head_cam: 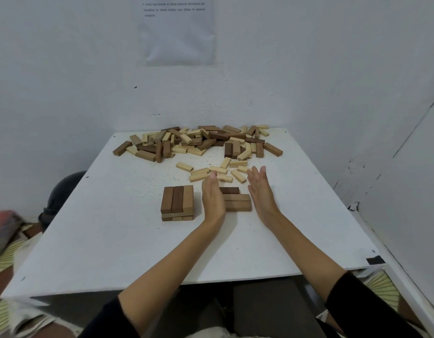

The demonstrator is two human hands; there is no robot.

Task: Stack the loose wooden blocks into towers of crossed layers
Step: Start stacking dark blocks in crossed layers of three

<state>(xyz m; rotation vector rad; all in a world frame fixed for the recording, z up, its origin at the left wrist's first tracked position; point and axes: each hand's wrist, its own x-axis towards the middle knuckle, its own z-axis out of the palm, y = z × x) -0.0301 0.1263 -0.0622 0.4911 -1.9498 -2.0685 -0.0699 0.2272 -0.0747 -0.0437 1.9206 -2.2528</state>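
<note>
Left hand (212,201) and right hand (261,193), fingers straight and empty, flanked a low layer of brown wooden blocks (236,203).
A short crossed tower (178,202) stood just left; pale loose blocks (218,170) lay beyond, before the mixed heap (198,142) at the white table's (113,240) back.

Near the middle of the worktop (113,240) stands a short tower (178,203) of three layers. Its top layer is three blocks side by side pointing away, two dark brown and one lighter, and the layer beneath runs crosswise. Just to its right sits a row of three blocks (236,202) lying crosswise, the farthest one darkest. Beyond lie scattered pale blocks (218,170), and along the far edge a mixed heap (198,141) of pale and brown blocks.
</note>
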